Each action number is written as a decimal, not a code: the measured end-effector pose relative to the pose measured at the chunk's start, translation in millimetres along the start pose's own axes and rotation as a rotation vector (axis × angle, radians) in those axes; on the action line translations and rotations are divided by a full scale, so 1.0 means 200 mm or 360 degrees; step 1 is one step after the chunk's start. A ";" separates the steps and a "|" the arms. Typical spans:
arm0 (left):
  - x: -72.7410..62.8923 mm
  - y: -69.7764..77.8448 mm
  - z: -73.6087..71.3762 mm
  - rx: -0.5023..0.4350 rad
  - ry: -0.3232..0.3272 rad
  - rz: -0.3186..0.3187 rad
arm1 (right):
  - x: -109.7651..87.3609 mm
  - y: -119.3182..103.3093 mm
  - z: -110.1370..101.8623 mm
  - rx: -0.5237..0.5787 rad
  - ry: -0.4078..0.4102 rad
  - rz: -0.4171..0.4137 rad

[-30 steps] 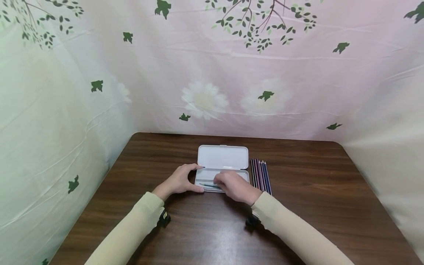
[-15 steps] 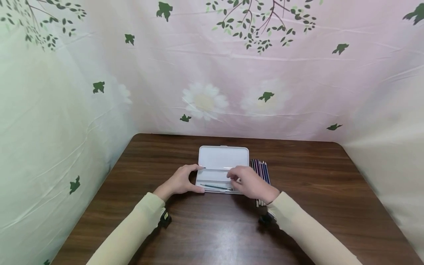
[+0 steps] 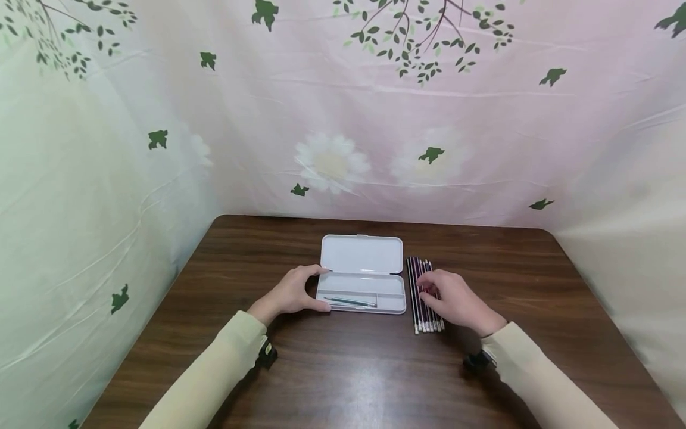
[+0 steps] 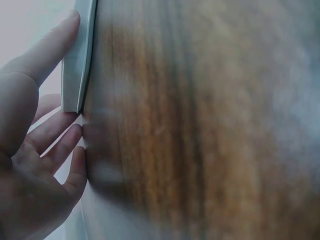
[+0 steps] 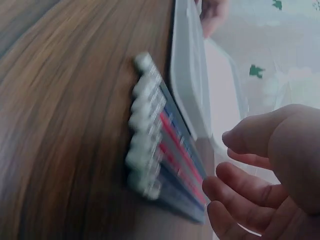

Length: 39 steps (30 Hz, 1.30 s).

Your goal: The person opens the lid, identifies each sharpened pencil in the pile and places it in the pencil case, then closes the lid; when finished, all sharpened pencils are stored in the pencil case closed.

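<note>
on the desk (image 3: 332, 363), just right of the case (image 3: 354, 282), the pencils (image 3: 420, 310) run front to back beneath the right grip (image 3: 460, 302) (the nearer, loosely bent, empty); the left grip (image 3: 292, 292) holds the case's end.

Place: cloth-screened table nook; wider premises, home or studio, cannot be told. Table (image 3: 536, 310): one, dark brown, wood-grain, glossy, rounded far corners. Hanging (image 3: 343, 110): creased cloth, pale pink to greenish cream, behind and along both sides; printed with green leafy branches (image 3: 442, 22), dark green birds (image 3: 431, 155), large white daisies (image 3: 330, 164).
</note>
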State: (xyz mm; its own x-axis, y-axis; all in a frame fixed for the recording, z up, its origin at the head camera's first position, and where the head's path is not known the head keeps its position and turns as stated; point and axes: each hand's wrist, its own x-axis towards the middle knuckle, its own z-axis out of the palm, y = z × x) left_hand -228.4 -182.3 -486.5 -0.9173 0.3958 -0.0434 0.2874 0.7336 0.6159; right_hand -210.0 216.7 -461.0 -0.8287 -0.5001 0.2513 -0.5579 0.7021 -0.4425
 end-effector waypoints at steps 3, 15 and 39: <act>0.00 0.01 0.00 -0.0009 -0.0009 -0.0002 | -0.03 0.05 -0.02 -0.0019 -0.0007 0.0092; 0.01 0.00 -0.01 0.0007 0.0012 -0.0007 | -0.10 0.13 -0.06 -0.0037 -0.0122 0.0325; 0.01 0.00 0.00 -0.0001 -0.0016 -0.0018 | -0.09 0.12 -0.02 -0.0075 -0.0174 0.0554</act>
State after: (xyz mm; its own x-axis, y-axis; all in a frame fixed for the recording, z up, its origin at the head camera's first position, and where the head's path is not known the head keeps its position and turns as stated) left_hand -231.1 -182.3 -486.9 -0.9175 0.3934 -0.0583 0.2771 0.7374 0.6160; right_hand -209.3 244.7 -471.8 -0.9609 -0.2768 -0.0019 -0.2471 0.8609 -0.4448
